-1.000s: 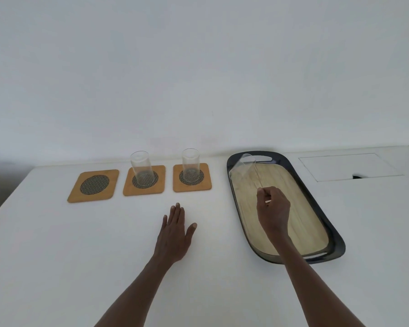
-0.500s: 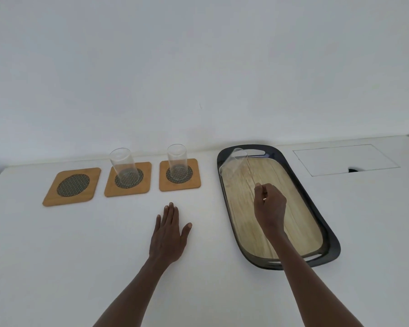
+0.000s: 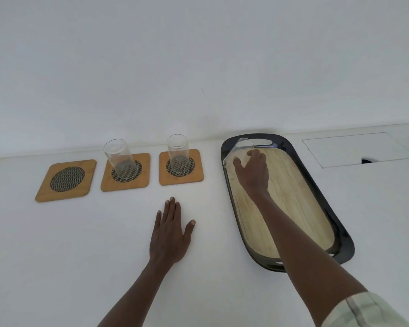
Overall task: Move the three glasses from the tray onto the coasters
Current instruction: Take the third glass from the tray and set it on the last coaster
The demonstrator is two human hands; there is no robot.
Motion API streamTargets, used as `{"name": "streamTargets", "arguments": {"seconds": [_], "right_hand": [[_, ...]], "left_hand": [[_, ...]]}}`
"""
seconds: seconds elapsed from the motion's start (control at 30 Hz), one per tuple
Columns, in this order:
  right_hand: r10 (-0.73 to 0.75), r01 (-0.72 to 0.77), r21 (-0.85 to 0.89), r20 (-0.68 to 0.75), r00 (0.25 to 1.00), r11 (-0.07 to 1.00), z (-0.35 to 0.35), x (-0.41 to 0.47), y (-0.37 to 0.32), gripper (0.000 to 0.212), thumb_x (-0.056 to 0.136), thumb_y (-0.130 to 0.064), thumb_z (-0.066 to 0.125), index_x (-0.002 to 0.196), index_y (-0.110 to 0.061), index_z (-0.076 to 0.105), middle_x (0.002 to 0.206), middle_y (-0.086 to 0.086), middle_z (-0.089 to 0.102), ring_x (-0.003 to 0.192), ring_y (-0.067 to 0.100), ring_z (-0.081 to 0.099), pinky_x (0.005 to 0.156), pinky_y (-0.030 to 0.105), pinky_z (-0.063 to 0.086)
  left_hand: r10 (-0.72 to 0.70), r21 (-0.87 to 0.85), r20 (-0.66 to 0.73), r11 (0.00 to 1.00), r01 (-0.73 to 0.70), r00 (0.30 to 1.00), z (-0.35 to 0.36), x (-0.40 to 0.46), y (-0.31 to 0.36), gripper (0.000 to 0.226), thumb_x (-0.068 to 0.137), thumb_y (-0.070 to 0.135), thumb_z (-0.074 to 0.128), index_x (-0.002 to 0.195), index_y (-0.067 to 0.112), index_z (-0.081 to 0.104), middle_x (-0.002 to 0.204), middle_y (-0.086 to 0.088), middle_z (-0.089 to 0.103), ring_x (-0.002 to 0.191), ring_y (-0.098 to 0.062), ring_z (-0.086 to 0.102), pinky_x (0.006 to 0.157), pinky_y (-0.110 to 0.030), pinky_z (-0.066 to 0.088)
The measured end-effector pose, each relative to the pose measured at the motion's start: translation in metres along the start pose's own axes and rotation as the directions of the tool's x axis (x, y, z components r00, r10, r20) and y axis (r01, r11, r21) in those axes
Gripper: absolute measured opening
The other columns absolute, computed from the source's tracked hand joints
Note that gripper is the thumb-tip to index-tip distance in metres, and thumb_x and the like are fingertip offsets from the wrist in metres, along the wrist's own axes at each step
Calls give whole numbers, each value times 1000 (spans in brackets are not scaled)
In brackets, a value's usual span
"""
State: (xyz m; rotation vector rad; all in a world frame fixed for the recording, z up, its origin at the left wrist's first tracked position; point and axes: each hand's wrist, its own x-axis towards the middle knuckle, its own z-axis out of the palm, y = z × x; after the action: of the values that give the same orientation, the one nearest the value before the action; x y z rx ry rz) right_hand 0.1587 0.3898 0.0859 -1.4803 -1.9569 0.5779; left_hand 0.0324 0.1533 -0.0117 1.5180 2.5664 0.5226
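Three wooden coasters lie in a row at the back left. The left coaster (image 3: 66, 179) is bare. A clear glass (image 3: 119, 159) stands on the middle coaster (image 3: 107, 185), and another clear glass (image 3: 177, 151) stands on the right coaster (image 3: 198, 178). The third glass (image 3: 240, 147) stands at the far left end of the dark tray (image 3: 340, 232) with the wooden floor. My right hand (image 3: 252, 172) is wrapped around its lower part, thumb on the left and fingers on the right. My left hand (image 3: 169, 232) lies flat on the white table, fingers apart, holding nothing.
A rectangular hatch panel (image 3: 357, 149) with a small dark notch is set flush in the table behind and right of the tray. A white wall runs along the table's far edge, close behind the coasters and tray.
My right hand has reached forward from the tray's middle to its far left end and closed around the glass. My left hand has stayed flat on the table.
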Motion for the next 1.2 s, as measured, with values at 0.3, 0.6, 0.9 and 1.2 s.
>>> {"name": "streamTargets", "arguments": {"seconds": [0.3, 0.6, 0.9, 1.2], "right_hand": [[178, -168, -126, 74, 981, 978, 32, 31, -19, 84, 87, -52, 63, 141, 2, 29, 131, 23, 44, 118, 39, 50, 87, 41, 46], [315, -298, -126, 143, 938, 946, 53, 41, -15, 86, 86, -54, 63, 136, 8, 29, 133, 27, 45, 122, 38, 49, 91, 38, 45], [418, -432, 48, 174, 892, 901, 47, 50, -12, 78, 80, -45, 72, 127, 8, 40, 124, 19, 58, 112, 33, 60, 72, 30, 40], [454, -462, 241, 91, 886, 853, 25, 22, -7, 71, 80, -39, 74, 128, 0, 39, 115, 16, 63, 85, 27, 58, 68, 31, 43]], "left_hand": [[-8, -9, -10, 1000, 8, 1000, 0, 1, 0, 75, 98, 58, 24, 154, 10, 10, 163, -1, -1, 149, -11, -7, 122, -38, 7], [-17, -12, -15, 1000, 17, 1000, 0, 1, 1, 75, 98, 58, 25, 154, 11, 11, 163, -2, 1, 150, -12, -5, 122, -37, 7], [-19, -8, -7, 1000, 19, 1000, -2, 1, 2, 76, 97, 61, 21, 155, 12, 10, 163, -1, 0, 149, -11, -5, 122, -36, 6], [-16, -7, -2, 1000, 16, 1000, -2, 1, 2, 77, 97, 61, 21, 155, 12, 9, 163, -1, 0, 149, -11, -6, 122, -36, 6]]}}
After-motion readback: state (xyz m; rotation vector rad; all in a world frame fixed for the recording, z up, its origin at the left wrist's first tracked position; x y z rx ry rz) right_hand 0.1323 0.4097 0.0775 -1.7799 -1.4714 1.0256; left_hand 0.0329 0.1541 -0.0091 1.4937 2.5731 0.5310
